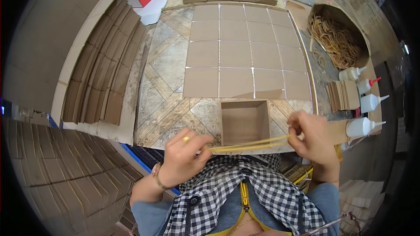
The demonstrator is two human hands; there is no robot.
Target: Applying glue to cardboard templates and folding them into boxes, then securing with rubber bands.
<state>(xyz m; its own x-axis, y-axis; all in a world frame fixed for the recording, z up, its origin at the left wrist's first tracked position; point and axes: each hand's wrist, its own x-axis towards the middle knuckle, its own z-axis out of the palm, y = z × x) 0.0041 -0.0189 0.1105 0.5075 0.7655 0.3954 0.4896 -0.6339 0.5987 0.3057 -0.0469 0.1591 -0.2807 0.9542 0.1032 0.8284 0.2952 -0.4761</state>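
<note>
Checked shirt point(245, 192) nearest, below the near tabletop point(170, 105) edge. Left hand point(181, 157) and right hand point(313, 137), each grip pinched shut, stretch yellow rubber bands point(247, 145) taut between them, just before an open cardboard box point(245, 121), empty inside. Far right corner: big box point(363, 39) of rubber bands. Glue bottles point(365, 102) line the right edge. Flat cardboard squares point(245, 57) beyond.

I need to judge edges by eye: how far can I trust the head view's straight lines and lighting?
Head view: fisheye bends the board's edge and flat cardboard stacks toward the dark rim; light is even, with bright glints between the closed boxes; both hands, left and right, and the rubber band look sharp.
</note>
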